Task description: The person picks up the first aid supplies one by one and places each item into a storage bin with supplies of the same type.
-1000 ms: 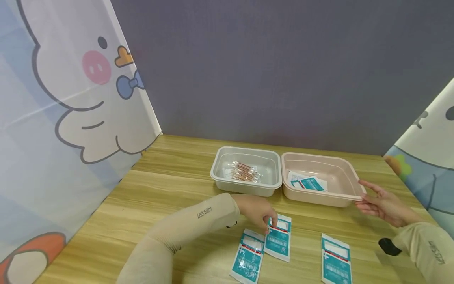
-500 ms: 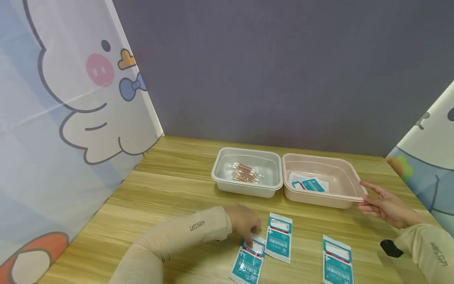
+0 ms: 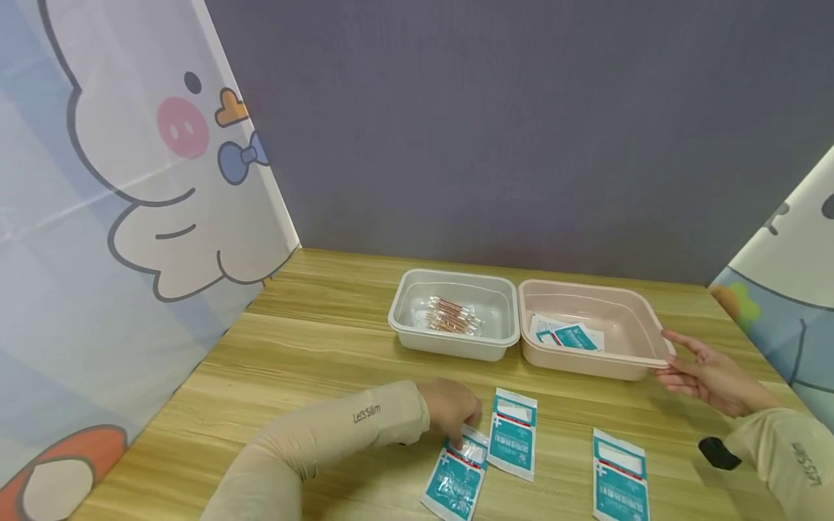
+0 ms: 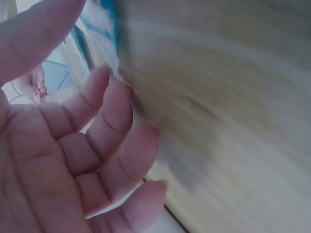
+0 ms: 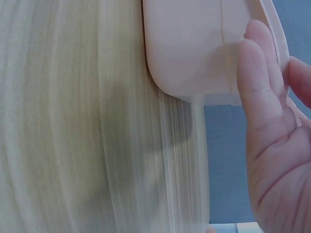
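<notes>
My left hand (image 3: 451, 409) reaches down to the upper end of a teal-and-white medical packet (image 3: 454, 481), its fingertips at the packet's window. In the left wrist view the fingers (image 4: 114, 109) are loosely bent, apart from the thumb, with a packet edge (image 4: 108, 34) beyond them. A second such packet (image 3: 512, 438) lies close to its right, and a third (image 3: 620, 477) farther right. My right hand (image 3: 710, 376) holds the right front corner of the pink plastic bin (image 3: 589, 362) between thumb and fingers. Several flat packets (image 3: 572, 337) lie inside that bin.
A grey-white bin (image 3: 449, 347) stands against the pink one's left side, with bagged cotton swabs (image 3: 449, 316) in it. Behind the wooden table (image 3: 313, 347) rises a dark grey panel (image 3: 489, 145). Cartoon-printed curtains (image 3: 163, 181) bound both sides.
My left hand has moved left and nearer, from the middle packet to the left one, and has stayed there over the last half second. The right hand keeps its place on the bin.
</notes>
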Demonstrator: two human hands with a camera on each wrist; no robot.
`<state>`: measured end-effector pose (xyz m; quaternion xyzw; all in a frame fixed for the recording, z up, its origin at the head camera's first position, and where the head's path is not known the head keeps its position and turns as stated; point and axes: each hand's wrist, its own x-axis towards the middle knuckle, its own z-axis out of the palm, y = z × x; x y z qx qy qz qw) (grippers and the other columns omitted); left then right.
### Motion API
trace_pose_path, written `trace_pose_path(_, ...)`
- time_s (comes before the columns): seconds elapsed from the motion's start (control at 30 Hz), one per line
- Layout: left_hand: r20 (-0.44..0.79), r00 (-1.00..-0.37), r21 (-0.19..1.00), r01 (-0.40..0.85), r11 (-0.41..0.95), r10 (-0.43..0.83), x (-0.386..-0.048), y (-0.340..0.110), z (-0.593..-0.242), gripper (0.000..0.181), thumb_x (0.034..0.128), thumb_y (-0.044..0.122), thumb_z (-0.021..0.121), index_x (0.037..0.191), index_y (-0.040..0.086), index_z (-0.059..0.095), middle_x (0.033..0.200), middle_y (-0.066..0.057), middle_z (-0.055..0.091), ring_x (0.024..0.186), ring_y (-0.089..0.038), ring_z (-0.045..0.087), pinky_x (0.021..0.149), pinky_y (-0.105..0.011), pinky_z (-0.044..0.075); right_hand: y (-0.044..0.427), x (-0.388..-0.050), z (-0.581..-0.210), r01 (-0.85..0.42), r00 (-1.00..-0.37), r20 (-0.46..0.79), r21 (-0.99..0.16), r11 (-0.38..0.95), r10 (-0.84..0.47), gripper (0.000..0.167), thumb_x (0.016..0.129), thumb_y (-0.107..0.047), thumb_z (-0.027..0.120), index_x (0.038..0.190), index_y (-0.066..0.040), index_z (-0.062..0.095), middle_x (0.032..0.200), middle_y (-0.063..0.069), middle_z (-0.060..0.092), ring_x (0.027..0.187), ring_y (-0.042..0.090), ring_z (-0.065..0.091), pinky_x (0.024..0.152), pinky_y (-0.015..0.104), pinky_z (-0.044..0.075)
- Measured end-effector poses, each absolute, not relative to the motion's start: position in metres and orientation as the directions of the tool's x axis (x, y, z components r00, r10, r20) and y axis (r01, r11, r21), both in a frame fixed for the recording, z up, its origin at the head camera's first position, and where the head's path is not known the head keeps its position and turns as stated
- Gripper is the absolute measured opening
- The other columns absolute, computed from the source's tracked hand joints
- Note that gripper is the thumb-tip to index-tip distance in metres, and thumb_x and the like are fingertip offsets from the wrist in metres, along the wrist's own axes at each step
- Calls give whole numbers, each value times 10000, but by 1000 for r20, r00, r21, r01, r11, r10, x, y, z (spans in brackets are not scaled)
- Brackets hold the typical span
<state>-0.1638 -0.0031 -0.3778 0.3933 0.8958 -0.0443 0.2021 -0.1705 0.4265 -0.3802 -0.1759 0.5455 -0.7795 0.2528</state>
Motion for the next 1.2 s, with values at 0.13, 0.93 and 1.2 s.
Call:
trace_pose_path(0.13, -396, -619, 52, 722, 690, 678, -162, -1, -378, 316, 702, 315, 862, 745, 206, 569, 709, 120, 496, 663, -51, 448, 601, -208, 390, 427, -170, -380, 200, -815, -6, -941, -272, -579, 532, 1039, 18, 284, 1252, -373, 573, 1025, 148, 695, 920, 220, 689, 797, 302, 540)
trace_pose_path(0.93, -339, -566, -32, 805, 592, 752, -196, -23, -377, 612, 737, 515, 778, 1280, 316, 577, 1171, 127, 590, 1046, -77, 543, 859, -252, 446, 426, -172, -379, 197, -807, -4, -944, -263, -591, 541, 1039, 19, 279, 1264, -378, 568, 1014, 148, 696, 913, 210, 688, 791, 288, 539)
trace_pose_path(1.2, -333, -549, 6, 812, 584, 767, -195, -21, -378, 504, 712, 391, 843, 1172, 317, 651, 1057, 150, 571, 964, -23, 532, 838, -214, 433, 426, -171, -379, 200, -811, -7, -943, -266, -585, 551, 1040, 20, 271, 1264, -383, 572, 1018, 145, 698, 908, 209, 690, 785, 291, 542)
